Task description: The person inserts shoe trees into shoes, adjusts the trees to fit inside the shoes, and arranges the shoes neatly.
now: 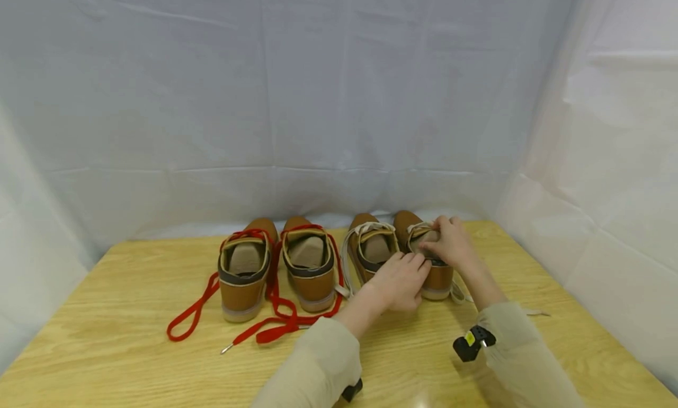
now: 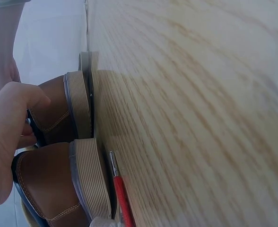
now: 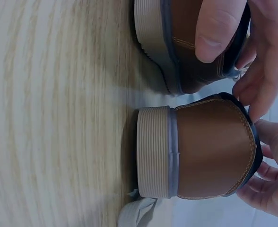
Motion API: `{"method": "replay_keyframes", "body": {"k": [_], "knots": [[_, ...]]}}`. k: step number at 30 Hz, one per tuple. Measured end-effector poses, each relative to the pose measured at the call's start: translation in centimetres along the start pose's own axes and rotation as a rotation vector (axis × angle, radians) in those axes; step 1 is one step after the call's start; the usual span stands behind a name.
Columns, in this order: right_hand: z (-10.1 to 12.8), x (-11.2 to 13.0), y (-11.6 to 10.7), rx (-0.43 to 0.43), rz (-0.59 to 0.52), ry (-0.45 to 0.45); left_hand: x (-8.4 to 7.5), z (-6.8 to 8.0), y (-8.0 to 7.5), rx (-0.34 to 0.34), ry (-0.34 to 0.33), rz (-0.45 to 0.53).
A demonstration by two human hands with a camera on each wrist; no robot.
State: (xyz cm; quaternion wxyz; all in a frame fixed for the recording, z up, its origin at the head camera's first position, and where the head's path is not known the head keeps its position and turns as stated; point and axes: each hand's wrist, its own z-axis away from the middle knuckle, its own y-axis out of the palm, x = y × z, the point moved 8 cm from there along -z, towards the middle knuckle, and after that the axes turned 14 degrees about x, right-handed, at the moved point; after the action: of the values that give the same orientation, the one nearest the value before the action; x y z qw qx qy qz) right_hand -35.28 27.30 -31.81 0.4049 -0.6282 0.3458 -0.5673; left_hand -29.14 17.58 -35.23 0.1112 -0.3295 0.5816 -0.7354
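Note:
Four brown shoes stand in a row on the wooden table (image 1: 132,314), heels toward me. The right pair has beige laces. My left hand (image 1: 397,281) grips the heel of the left beige-laced shoe (image 1: 373,249), with its thumb (image 3: 219,28) pressed on the heel (image 3: 191,61) and its fingers curled toward the collars. In the left wrist view the left hand (image 2: 6,127) sits against that heel (image 2: 58,118). My right hand (image 1: 447,240) pinches the collar of the right beige-laced shoe (image 1: 436,278). The right hand's fingers (image 3: 266,194) curl round the rim of this shoe (image 3: 210,156).
Two brown shoes with red laces (image 1: 242,272) (image 1: 309,266) stand to the left, their loose red lace (image 1: 275,328) trailing over the table in front. Its tip (image 2: 122,194) lies by the nearer red-laced heel (image 2: 49,184). White cloth walls close in the back and both sides.

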Motion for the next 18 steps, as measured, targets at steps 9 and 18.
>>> {"method": "replay_keyframes", "body": {"k": [9, 18], "knots": [[-0.08, -0.34, 0.58, -0.006, 0.0, -0.02, -0.02, 0.03, 0.15, -0.008, 0.003, 0.008], [-0.42, -0.44, 0.84, -0.006, 0.005, -0.02, 0.12, 0.13, 0.1, -0.008, -0.002, 0.006]]}}
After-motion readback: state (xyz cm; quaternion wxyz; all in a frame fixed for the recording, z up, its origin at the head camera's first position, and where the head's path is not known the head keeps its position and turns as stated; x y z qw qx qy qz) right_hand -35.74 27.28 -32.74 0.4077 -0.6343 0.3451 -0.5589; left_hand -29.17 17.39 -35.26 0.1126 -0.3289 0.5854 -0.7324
